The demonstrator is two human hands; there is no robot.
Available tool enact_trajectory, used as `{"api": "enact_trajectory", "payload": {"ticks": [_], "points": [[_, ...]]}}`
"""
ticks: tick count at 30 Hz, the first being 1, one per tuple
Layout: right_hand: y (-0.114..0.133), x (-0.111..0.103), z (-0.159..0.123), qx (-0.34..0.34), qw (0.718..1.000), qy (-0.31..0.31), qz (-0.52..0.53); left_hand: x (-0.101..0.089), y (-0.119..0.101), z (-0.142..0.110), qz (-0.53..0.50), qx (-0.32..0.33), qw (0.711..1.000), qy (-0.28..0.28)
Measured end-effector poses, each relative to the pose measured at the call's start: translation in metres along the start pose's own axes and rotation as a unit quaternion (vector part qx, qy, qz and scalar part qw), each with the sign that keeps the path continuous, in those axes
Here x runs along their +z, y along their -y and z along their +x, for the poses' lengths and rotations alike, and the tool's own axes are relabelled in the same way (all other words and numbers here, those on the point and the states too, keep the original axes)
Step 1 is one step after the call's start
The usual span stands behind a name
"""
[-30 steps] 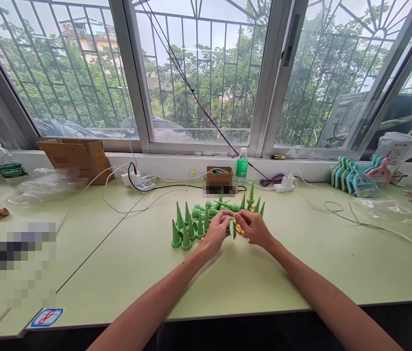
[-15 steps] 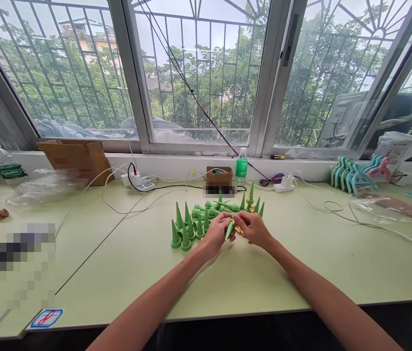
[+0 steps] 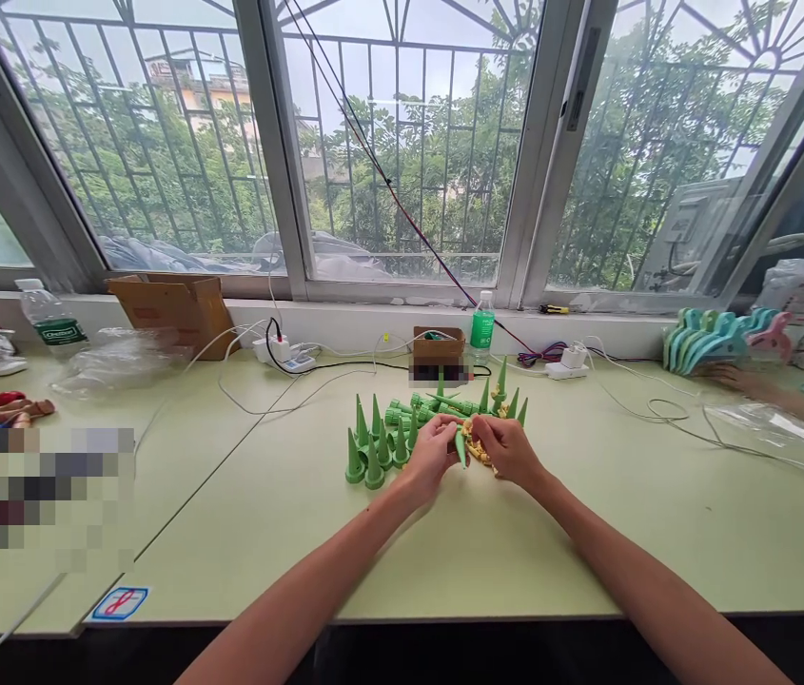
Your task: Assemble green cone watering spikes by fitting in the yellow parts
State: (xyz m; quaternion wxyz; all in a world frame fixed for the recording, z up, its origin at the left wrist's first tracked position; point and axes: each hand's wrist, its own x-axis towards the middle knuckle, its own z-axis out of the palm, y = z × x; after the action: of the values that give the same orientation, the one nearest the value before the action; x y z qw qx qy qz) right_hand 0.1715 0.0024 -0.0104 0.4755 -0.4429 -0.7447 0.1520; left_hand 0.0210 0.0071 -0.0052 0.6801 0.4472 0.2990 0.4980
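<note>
Your left hand (image 3: 434, 455) grips a green cone (image 3: 460, 449), its tip pointing down toward you, just above the surface (image 3: 551, 542). Your right hand (image 3: 510, 451) has its fingers drawn in beside the cone's wide end; whether they pinch anything, you can't tell from here. A firm left hold and light right fingertips should steady the cone. Yellow pieces (image 3: 480, 457) lie close under your right fingers, upright green cones (image 3: 374, 468) stand to the left, so small wrist movements seem safest.
</note>
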Motion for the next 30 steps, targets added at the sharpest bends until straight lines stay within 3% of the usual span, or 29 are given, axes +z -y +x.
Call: {"api": "enact_trajectory", "payload": {"ticks": [7,11,17,24,30], "points": [[-0.004,-0.001,-0.005,0.011,0.993,-0.008,0.120,-0.002,0.000,0.005,-0.081,-0.016,0.994,-0.065],[0.001,-0.006,-0.008,0.006,0.988,0.018,0.151,-0.003,0.001,0.006,-0.106,-0.021,0.992,-0.064],[0.012,-0.009,-0.007,-0.020,0.993,0.028,0.112,-0.001,-0.003,0.004,-0.112,-0.028,0.991,-0.067],[0.010,-0.005,-0.004,-0.013,0.998,-0.022,0.057,0.000,-0.005,0.002,-0.087,-0.041,0.993,-0.070],[0.007,-0.002,-0.002,0.004,0.996,-0.046,0.070,-0.002,-0.003,0.002,-0.032,-0.034,0.997,-0.061]]}}
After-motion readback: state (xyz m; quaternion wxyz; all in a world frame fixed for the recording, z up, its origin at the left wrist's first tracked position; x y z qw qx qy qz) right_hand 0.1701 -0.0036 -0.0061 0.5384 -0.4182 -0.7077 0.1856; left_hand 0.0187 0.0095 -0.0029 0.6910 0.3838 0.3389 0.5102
